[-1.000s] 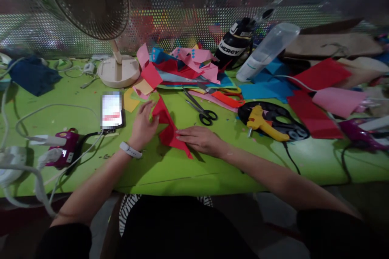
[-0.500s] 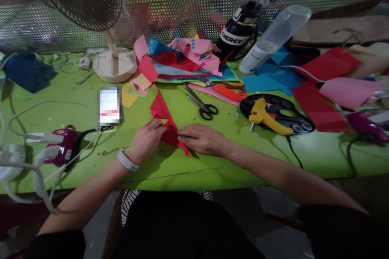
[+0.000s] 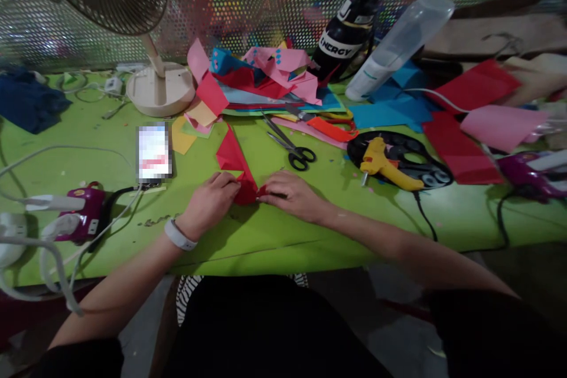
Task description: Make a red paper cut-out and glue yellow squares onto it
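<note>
The fingers of the left hand [image 3: 211,205] are bent over the left side of a folded sheet of bright red paper [image 3: 233,150]; we cannot tell whether they grip it or only press it down. The right hand [image 3: 301,198] has its thumb and fingertips closed in a pinch on the lower right end of the same sheet. We find the sheet between the two hands, lying on a light green tabletop [image 3: 283,263], its narrow point directed away from the person.

As to progress, we note folds already made: an angular upper flap and a long straight edge on the right. We judge the piece partly shaped, with the lower end being worked; the fingers hide that portion, so we cannot establish how much folding is left.

Beyond the sheet, we record metal scissors with black handles [image 3: 290,146], lying partly open and apart from both hands. To their right, a yellow glue gun [image 3: 385,166] rests on a black plastic tray [image 3: 433,163]. Farther back we observe a heap of pink, blue and red paper pieces [image 3: 266,85], with a black bottle lettered in white [image 3: 339,41] behind its right end.
</note>
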Motion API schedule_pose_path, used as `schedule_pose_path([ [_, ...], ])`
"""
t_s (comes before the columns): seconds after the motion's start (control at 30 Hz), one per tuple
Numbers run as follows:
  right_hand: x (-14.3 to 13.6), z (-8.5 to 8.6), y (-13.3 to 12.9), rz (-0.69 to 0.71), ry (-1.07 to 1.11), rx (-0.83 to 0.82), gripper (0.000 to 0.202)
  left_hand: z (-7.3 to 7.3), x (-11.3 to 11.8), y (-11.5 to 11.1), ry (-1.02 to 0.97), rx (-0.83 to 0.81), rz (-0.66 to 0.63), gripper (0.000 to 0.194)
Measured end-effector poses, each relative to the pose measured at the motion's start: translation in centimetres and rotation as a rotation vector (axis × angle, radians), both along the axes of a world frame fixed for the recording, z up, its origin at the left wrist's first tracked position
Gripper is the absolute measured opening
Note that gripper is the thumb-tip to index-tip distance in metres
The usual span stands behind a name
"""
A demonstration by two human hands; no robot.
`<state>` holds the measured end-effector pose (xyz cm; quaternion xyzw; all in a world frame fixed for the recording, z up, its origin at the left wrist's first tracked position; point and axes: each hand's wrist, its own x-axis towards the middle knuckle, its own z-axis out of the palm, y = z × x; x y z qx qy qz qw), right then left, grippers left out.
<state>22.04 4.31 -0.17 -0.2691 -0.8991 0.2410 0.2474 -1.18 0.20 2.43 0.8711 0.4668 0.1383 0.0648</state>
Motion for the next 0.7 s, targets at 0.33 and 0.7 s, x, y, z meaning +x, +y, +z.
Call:
schedule_pose_path([
  [0.33,-1.9,0.4,-0.5,-0.361,-0.077,-0.188,0.034,-0.3,0.2,-0.4,0.136,0.042,-0.022,0.024],
  [0.7,-2.7,0.2,-0.7,-0.429,-0.114,-0.19,0.03,-0.9,0.3,-0.9,0.134,0.076,-0.027,0.028],
])
